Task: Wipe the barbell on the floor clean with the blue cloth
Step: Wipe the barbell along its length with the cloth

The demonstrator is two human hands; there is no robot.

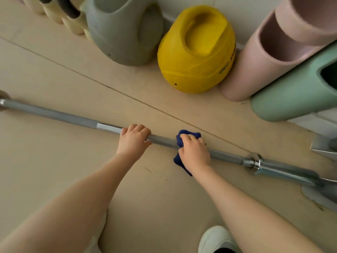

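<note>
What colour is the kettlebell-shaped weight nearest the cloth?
Yellow, with small black lettering on its side; seen in the head view.

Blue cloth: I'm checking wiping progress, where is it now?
The crumpled blue cloth is wrapped over the steel barbell under the right hand, right of the left hand.

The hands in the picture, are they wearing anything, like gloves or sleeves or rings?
No gloves. Both forearms are bare as far as the picture shows, with no sleeves or watch in sight. The right hand wears a thin gold-coloured ring on one finger. The left hand shows no ring.
</note>
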